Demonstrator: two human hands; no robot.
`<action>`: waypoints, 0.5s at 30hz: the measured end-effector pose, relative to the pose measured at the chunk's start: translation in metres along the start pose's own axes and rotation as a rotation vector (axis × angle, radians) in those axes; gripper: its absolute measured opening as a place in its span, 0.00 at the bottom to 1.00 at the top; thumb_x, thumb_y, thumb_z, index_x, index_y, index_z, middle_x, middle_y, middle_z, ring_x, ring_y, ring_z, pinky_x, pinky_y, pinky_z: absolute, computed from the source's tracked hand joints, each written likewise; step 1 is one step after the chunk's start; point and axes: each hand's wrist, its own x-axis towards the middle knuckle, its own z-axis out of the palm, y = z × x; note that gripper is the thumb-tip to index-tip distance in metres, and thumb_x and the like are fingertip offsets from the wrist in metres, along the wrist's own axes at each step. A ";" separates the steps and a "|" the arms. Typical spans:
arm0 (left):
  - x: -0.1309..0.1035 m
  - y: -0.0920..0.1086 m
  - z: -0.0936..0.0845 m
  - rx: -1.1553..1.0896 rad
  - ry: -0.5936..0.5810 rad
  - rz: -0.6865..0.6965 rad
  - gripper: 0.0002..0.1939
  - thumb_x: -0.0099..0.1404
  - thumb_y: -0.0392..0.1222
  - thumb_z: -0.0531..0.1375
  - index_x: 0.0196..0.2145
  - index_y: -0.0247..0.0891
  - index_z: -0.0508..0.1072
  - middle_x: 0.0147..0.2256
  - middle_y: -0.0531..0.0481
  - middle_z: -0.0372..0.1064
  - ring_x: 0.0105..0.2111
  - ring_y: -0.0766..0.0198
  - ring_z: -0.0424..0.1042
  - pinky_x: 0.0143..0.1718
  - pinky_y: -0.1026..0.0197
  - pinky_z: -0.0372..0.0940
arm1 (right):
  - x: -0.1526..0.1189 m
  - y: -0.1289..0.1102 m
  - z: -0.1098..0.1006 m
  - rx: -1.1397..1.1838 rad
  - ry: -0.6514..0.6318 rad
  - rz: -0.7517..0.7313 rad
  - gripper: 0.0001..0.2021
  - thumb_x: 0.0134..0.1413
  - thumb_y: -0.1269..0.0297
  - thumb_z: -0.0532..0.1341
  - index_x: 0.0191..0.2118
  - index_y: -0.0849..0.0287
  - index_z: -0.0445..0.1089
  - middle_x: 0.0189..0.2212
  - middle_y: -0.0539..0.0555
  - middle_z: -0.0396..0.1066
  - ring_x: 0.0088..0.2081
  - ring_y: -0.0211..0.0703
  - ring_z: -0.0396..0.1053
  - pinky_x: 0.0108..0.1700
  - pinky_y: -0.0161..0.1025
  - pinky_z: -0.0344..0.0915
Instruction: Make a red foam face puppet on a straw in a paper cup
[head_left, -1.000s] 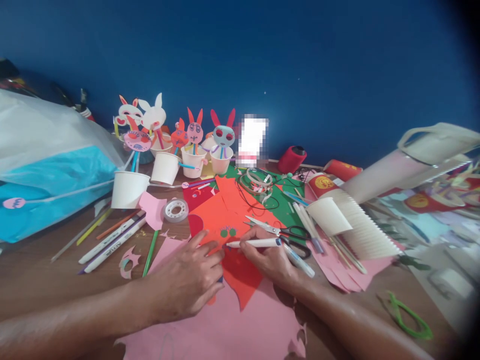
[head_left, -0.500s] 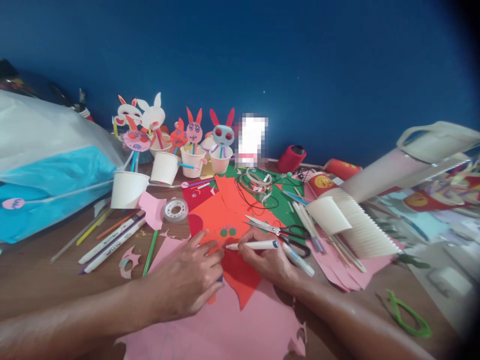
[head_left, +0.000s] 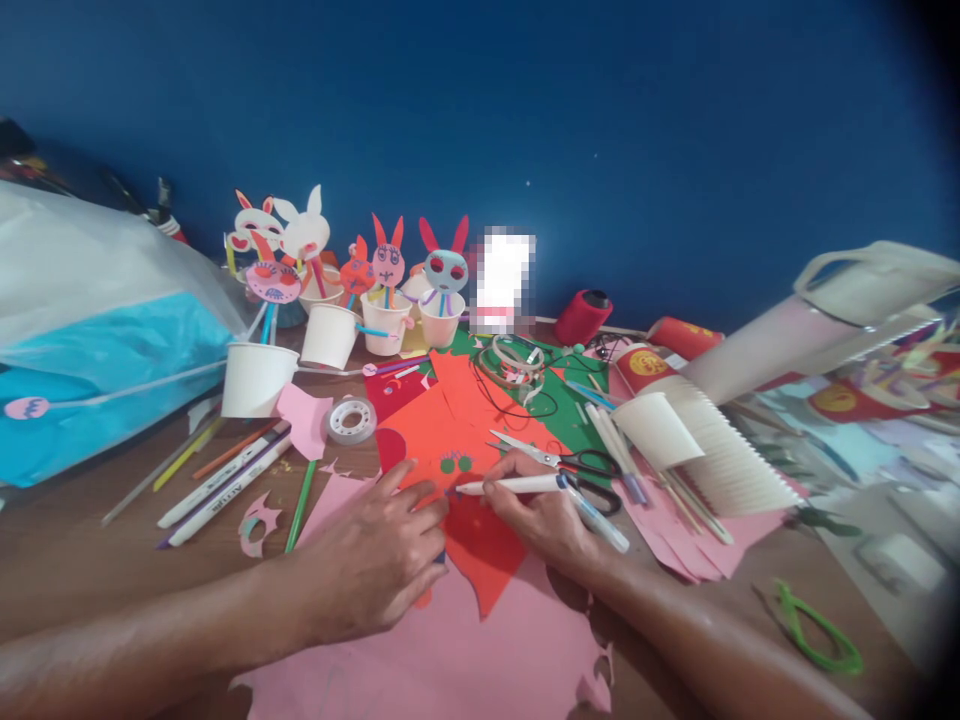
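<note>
A white marker [head_left: 517,485] is pinched in my right hand [head_left: 544,515], its tip on or just above the orange paper [head_left: 487,550]. Two green dots [head_left: 456,465] with small lash marks show on an orange piece between my hands. My left hand [head_left: 386,545] lies with fingers spread over the orange paper's left side, holding nothing that I can see. Under both is a large pink sheet [head_left: 465,660] with ragged edges. Black-handled scissors [head_left: 555,458] lie just beyond my right hand, and a capped marker [head_left: 598,518] rests beside it.
White paper cups [head_left: 259,380] with rabbit-faced figures [head_left: 448,270] stand at the back left. A tape roll [head_left: 351,421], markers [head_left: 225,490] and a green stick [head_left: 302,505] lie at left. On the right are a tilted cup [head_left: 660,430], pink sheets [head_left: 675,540] and a green loop [head_left: 817,630].
My right hand has shifted slightly to the right with the marker. My left hand has stayed in place.
</note>
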 end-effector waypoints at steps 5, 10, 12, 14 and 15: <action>0.001 0.000 -0.002 -0.006 -0.006 0.000 0.09 0.62 0.43 0.53 0.28 0.38 0.70 0.38 0.46 0.71 0.45 0.57 0.64 0.54 0.48 0.44 | -0.001 0.001 0.003 0.011 -0.044 -0.016 0.04 0.50 0.69 0.55 0.27 0.59 0.64 0.21 0.47 0.67 0.23 0.33 0.63 0.25 0.29 0.60; 0.002 0.001 -0.002 -0.018 -0.003 -0.008 0.10 0.62 0.43 0.53 0.27 0.37 0.70 0.37 0.46 0.71 0.44 0.57 0.64 0.54 0.47 0.44 | -0.001 0.006 0.005 -0.031 -0.065 -0.032 0.04 0.50 0.69 0.55 0.27 0.59 0.64 0.21 0.47 0.67 0.22 0.33 0.62 0.24 0.29 0.58; 0.001 0.001 -0.002 -0.019 -0.002 -0.009 0.10 0.62 0.44 0.53 0.27 0.37 0.70 0.37 0.46 0.71 0.44 0.57 0.65 0.54 0.47 0.44 | -0.001 0.006 0.005 -0.060 -0.061 -0.031 0.03 0.49 0.69 0.55 0.27 0.59 0.65 0.20 0.46 0.66 0.22 0.33 0.61 0.23 0.29 0.57; 0.001 0.001 -0.001 -0.015 0.000 -0.008 0.10 0.62 0.43 0.53 0.28 0.37 0.70 0.37 0.46 0.71 0.44 0.57 0.65 0.54 0.47 0.44 | -0.001 0.004 0.004 -0.066 -0.055 -0.024 0.03 0.49 0.70 0.55 0.27 0.59 0.65 0.19 0.46 0.65 0.21 0.33 0.61 0.23 0.29 0.57; 0.001 0.001 -0.001 -0.012 0.003 -0.007 0.10 0.62 0.43 0.53 0.28 0.37 0.70 0.37 0.46 0.71 0.44 0.57 0.65 0.54 0.47 0.44 | -0.001 0.003 0.003 -0.058 -0.052 -0.017 0.03 0.49 0.70 0.55 0.27 0.59 0.64 0.19 0.46 0.65 0.21 0.33 0.61 0.23 0.29 0.57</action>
